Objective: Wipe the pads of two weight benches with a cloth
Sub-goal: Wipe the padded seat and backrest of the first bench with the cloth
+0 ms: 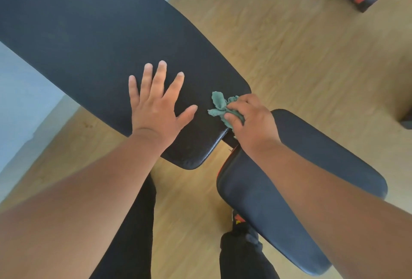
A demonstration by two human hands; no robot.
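Head view — left hand (156,104) flat on back pad (89,44), right hand (252,120) gripping cloth (219,104).

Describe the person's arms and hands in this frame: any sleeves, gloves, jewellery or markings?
Both forearms are bare all the way to the frame edge, with no sleeves in view. The left hand and right hand wear no gloves. No rings, watch, wristbands or markings are visible on either.

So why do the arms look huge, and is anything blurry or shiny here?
Head view: the wide-angle lens stretches the forearms near the bottom edge; the far floor and corners look soft; daylight is even, with a faint sheen on the long pad's near edge beside the green cloth.
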